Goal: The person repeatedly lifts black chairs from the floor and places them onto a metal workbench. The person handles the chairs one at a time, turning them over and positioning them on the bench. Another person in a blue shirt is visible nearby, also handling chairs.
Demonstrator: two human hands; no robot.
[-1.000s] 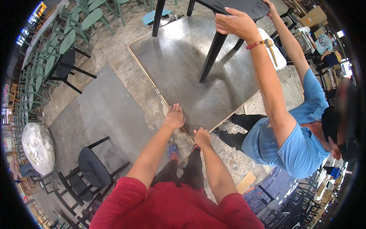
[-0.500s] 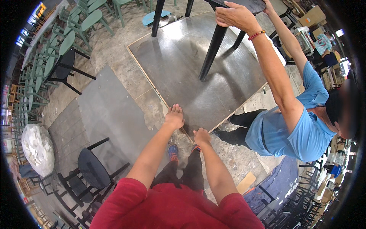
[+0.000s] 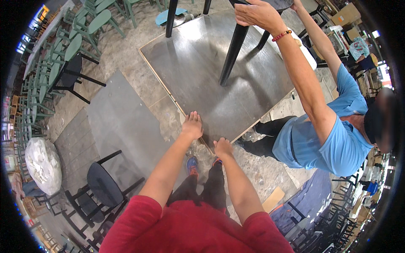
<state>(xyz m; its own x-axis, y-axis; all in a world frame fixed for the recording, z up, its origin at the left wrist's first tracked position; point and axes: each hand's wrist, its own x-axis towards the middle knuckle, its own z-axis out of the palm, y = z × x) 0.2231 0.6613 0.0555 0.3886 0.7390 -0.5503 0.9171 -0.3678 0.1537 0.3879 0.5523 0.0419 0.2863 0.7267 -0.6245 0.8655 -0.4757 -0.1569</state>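
A worktable with a smooth grey-brown top (image 3: 185, 71) and pale wooden edging spreads in front of me. My left hand (image 3: 193, 125) rests flat on its near left edge, fingers stretched forward. At the near corner my right hand (image 3: 223, 147) is curled over the edge, thumb on top; its fingertips are hidden. Over the far part of the table, a co-worker's hands (image 3: 257, 17) hold a black chair (image 3: 234, 55) by its upper part. The chair's legs point down, and its top is cut off by the frame.
The co-worker in a blue shirt (image 3: 303, 141) stands close on my right. Black chairs (image 3: 103, 185) stand at near left beside a clear plastic bundle (image 3: 42, 165). Rows of green chairs (image 3: 74, 46) line the left. A grey sheet (image 3: 122, 109) covers part of the floor.
The black chair and the co-worker's hands have shifted slightly up and left in view. My hands stay on the table edge, almost unmoved.
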